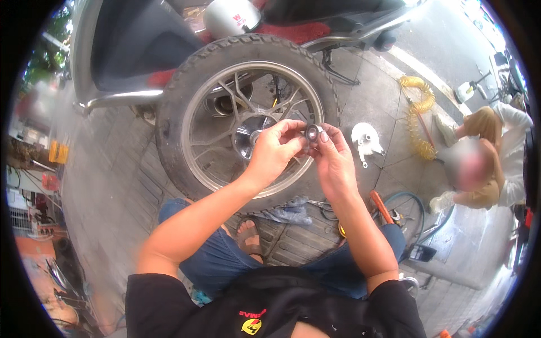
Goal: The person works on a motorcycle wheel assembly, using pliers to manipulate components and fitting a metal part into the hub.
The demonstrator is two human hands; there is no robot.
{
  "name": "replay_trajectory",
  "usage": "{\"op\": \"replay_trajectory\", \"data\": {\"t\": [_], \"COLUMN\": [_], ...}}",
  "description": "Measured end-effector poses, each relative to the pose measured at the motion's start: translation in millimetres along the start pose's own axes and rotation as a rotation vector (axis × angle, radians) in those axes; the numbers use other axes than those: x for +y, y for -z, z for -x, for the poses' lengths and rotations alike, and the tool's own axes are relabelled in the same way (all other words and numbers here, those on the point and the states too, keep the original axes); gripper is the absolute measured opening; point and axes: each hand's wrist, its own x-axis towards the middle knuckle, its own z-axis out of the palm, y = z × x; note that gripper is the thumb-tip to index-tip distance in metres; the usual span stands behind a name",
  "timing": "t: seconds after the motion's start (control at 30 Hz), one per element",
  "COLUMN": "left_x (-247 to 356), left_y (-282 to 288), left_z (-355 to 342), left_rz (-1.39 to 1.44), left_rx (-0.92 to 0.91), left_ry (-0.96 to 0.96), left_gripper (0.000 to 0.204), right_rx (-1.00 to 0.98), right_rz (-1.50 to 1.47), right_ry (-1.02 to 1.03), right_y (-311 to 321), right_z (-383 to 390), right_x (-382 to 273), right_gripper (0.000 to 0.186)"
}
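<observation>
Above the right side of a spoked motorcycle wheel (169,132), a small round bearing (313,133) with a dark ring is held up between my two hands. My right hand (336,163) pinches it with thumb and fingers. The fingertips of my left hand (275,151) are closed against its left side; part of it is hidden behind them. Beneath my hands the wheel lies flat, its shiny hub (243,139) partly covered by my left hand. To the right of the tyre, a silver brake plate (365,139) rests on the paving.
A motorcycle (141,50) with a silver, rounded part (231,18) stands beyond the wheel. Right lie a yellow coiled air hose (426,104) and an orange-handled tool (381,206); a person (487,152) sits low there. A blue rag (287,214) lies near my foot.
</observation>
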Motion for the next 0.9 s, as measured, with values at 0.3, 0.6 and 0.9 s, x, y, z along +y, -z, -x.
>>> {"op": "replay_trajectory", "data": {"t": [0.3,0.6,0.9], "left_x": [-4.3,-1.2,6.8], "left_y": [7.5,28.0,18.2], "left_z": [-6.2,-2.0,5.9], "left_rz": [0.416,0.461,0.387], "left_rx": [-0.112,-0.264,-0.191], "left_ry": [0.229,0.169,0.092], "left_gripper": [0.021,0.021,0.023], "right_rx": [-0.064,-0.103,-0.083], "right_rz": [0.131,0.304,0.464], "right_ry": [0.099,0.257,0.396], "right_y": [-8.8,-17.4,-22.2], "right_z": [18.8,32.3,38.5], "right_x": [-22.4,-16.7,-26.9], "right_gripper": [0.032,0.035,0.038]}}
